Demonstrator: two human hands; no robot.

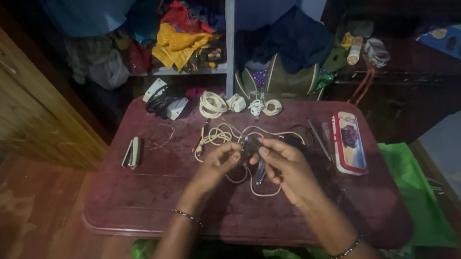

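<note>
My left hand (216,164) and my right hand (287,166) meet over the middle of a dark red table (139,202). Together they pinch a small dark object (251,144) with a cream cable (225,135) trailing from it across the table. A narrow dark piece hangs below my right fingers. The light is dim, so I cannot tell exactly what the small object is. Both wrists wear thin dark bangles.
On the table lie coiled white cables (212,104), a white charger (177,107), a stapler-like tool (132,152), a pen (319,139) and a red-rimmed pencil case (349,141). Shelves of clothes (181,42) stand behind. A green cloth (417,188) lies right.
</note>
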